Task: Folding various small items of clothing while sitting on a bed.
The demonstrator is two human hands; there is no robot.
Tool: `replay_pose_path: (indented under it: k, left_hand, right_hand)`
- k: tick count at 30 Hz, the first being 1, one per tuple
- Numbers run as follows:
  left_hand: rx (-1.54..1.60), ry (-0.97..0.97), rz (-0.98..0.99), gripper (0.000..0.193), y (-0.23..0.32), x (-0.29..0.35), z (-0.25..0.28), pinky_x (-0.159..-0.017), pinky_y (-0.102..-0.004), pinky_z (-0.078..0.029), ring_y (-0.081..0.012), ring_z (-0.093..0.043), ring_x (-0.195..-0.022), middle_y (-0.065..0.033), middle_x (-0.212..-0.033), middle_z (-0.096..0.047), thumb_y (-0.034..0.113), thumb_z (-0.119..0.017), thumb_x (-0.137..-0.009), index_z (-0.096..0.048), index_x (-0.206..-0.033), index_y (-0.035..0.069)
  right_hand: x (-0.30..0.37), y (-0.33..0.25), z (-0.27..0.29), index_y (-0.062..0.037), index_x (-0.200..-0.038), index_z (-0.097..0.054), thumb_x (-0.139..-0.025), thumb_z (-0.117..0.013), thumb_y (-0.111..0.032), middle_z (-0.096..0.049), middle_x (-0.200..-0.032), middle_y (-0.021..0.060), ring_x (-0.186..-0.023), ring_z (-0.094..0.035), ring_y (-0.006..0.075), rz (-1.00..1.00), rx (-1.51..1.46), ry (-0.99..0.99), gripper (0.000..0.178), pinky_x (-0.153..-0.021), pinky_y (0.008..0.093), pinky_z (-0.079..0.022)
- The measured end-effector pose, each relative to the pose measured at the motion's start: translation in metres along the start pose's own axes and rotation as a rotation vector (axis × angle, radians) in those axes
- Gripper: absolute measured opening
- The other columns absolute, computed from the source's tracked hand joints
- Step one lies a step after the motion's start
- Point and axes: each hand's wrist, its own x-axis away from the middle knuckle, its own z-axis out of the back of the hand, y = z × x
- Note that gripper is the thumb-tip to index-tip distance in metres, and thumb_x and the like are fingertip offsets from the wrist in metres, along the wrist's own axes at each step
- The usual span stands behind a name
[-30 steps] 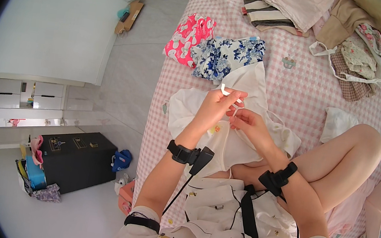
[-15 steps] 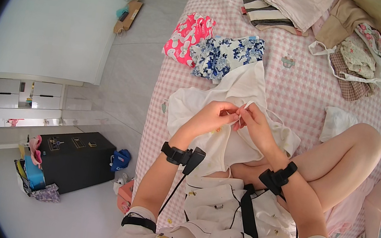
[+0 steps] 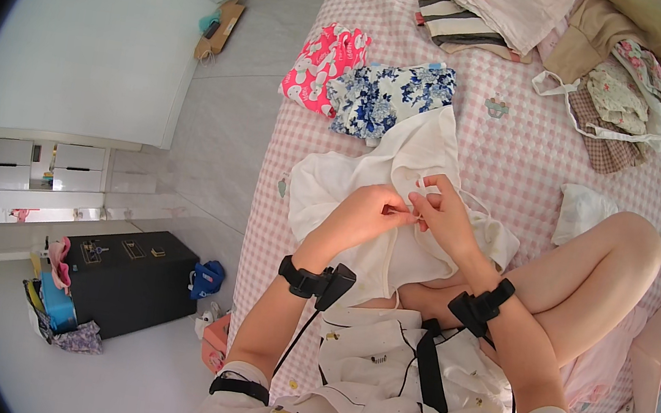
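Head view: pinching a white tie (image 3: 421, 183), likely light and limp, best held near its ends, in fingers of left hand (image 3: 371, 212) and right hand (image 3: 446, 216) over white garment (image 3: 330, 179)

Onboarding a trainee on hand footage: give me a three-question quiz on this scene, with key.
1. True or false: the blue-flowered cloth lies to the right of the bright pink cloth.
2. The left hand and right hand meet above: A) the black case, B) the white garment, C) the striped cloth.
3. Fill in: the bedcover has a pink-and-white ____ pattern.

Key: 1 true; 2 B; 3 checked.
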Motion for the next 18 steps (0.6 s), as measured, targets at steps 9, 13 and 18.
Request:
replay_pose_path:
  k: [9,13,18]
  left_hand:
    - [0.079,-0.029,0.112,0.019,0.001,-0.001,0.008,-0.055,-0.0223,-0.039,-0.0059,-0.05,-0.061,-0.0025,-0.069,-0.061,0.015,-0.063,-0.084,-0.064,-0.078,-0.004]
    - [0.081,-0.013,0.17,0.02,-0.006,0.0,0.014,-0.054,-0.0211,-0.039,-0.0046,-0.05,-0.061,-0.0013,-0.068,-0.061,0.016,-0.062,-0.085,-0.065,-0.08,-0.003]
    - [0.102,-0.057,0.108,0.019,-0.005,0.004,0.019,-0.056,-0.0205,-0.04,-0.0045,-0.053,-0.064,-0.0005,-0.07,-0.062,0.016,-0.062,-0.086,-0.065,-0.082,-0.002]
  right_hand:
    - [0.003,0.003,-0.008,-0.001,-0.111,-0.045,-0.088,-0.063,-0.019,-0.059,-0.075,0.0091,-0.057,-0.055,0.0124,0.104,0.065,0.017,0.034,-0.054,0.0256,-0.044]
    - [0.004,0.005,-0.007,0.0,-0.108,-0.054,-0.084,-0.064,-0.014,-0.06,-0.083,0.0078,-0.069,-0.059,0.0145,0.255,0.18,-0.104,0.03,-0.061,0.028,-0.047]
    - [0.01,0.005,-0.01,0.0007,-0.092,-0.064,-0.082,-0.065,-0.013,-0.061,-0.085,0.0117,-0.071,-0.061,0.0204,0.298,0.411,-0.144,0.017,-0.066,0.0311,-0.048]
